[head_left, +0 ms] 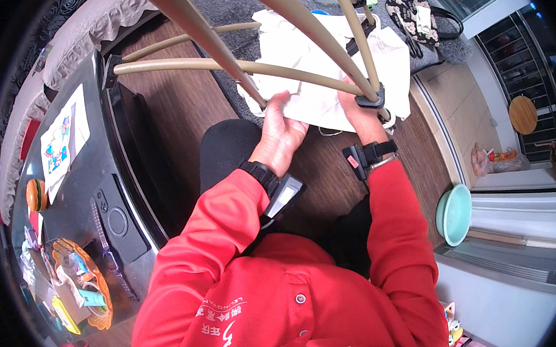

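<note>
A folding frame of beige metal tubes (pixel 310 28) with dark plastic joints (pixel 371 98) rises in front of me. White fabric (pixel 325 107) spreads beneath and between its tubes. My left hand (pixel 279 134) is at the near left edge of the fabric, beside the lower end of a tube. Its thumb lies over the edge and its other fingers curl underneath, closed on the fabric. My right hand (pixel 354 110) reaches onto the fabric's right side, next to a dark joint. A tube crosses in front of its fingers, so their grip is hidden.
A dark table (pixel 141 175) on the left holds a colourful printed sheet (pixel 60 148), a toy burger (pixel 36 195) and an orange basket (pixel 102 321) of small items. A floral bag (pixel 412 22) lies on the grey sofa at back right. A green basin (pixel 455 215) is at right.
</note>
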### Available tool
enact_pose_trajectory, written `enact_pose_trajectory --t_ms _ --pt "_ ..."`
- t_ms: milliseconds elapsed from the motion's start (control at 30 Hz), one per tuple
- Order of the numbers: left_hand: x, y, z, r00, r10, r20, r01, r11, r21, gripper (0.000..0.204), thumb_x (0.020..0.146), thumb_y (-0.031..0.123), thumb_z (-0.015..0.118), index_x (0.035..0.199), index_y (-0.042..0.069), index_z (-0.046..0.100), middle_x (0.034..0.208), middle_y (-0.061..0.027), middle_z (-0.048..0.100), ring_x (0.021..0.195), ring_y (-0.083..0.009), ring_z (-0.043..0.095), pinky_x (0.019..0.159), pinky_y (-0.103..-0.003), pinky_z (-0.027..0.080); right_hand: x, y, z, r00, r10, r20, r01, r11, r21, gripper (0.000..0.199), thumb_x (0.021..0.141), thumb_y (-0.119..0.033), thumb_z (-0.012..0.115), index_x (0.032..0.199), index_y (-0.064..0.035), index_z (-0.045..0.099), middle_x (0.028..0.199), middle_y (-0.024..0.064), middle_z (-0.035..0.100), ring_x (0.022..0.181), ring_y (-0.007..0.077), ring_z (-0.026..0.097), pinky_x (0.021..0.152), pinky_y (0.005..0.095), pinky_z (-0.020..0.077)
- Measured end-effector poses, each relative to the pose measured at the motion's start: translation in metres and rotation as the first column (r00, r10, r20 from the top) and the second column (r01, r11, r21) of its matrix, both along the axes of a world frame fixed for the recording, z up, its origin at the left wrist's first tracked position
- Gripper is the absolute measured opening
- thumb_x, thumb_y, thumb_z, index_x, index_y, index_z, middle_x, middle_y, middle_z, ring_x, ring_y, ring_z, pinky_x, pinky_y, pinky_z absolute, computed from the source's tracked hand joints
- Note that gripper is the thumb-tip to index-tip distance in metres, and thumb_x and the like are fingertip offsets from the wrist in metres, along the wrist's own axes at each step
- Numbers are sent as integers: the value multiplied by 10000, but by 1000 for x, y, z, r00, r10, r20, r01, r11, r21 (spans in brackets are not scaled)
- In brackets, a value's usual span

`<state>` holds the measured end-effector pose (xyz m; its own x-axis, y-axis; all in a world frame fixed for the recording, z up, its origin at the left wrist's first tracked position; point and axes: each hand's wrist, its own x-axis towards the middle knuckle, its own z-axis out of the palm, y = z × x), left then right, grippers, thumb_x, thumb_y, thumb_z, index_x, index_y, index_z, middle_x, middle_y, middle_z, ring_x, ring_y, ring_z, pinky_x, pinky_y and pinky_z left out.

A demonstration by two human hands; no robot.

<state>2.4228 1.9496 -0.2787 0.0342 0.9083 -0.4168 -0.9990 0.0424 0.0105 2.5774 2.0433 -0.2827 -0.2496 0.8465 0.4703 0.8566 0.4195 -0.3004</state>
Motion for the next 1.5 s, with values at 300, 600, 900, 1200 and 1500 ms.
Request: enact_pose_trajectory --t_ms 300,600,900,1200,1500 --pt "-4 -4 -4 997 -63 -42 68 990 120 330 832 88 515 1153 22 474 1127 -112 579 1056 -255 563 950 -403 437 -58 -46 45 854 166 -494 -419 782 -461 174 789 -183 628 826 -15 602 733 44 623 713 134 594 685 268 472" --pt "2 -11 -9 985 -68 -161 69 998 -2 280 844 55 492 1121 25 476 1087 -122 586 981 -255 599 861 -397 502 -74 -32 49 896 265 -355 -400 828 -392 154 764 -160 636 817 -23 590 720 45 592 700 140 573 671 290 465" --pt "-23 -27 4 997 64 -46 -72 978 -195 438 869 267 424 1184 -36 419 1206 -183 507 1150 -308 491 1002 -435 383 -29 -79 71 841 364 -399 -506 791 -344 142 782 -94 628 870 6 579 824 76 607 746 148 579 704 270 464" --pt "-37 -17 9 999 44 14 -35 921 -387 763 838 583 503 1207 -78 412 1179 -206 541 1100 -315 547 939 -417 460 20 -113 120 836 389 -387 -279 909 311 121 727 20 658 807 -32 584 1088 152 560 1096 265 517 873 352 434" --pt "-56 12 15 996 -64 -64 40 946 -321 514 847 446 595 969 -54 580 913 -150 652 847 -284 654 769 -374 561 -4 -71 122 520 374 -768 -595 804 -11 84 773 -32 677 819 -29 607 1143 108 527 922 152 556 778 262 468"
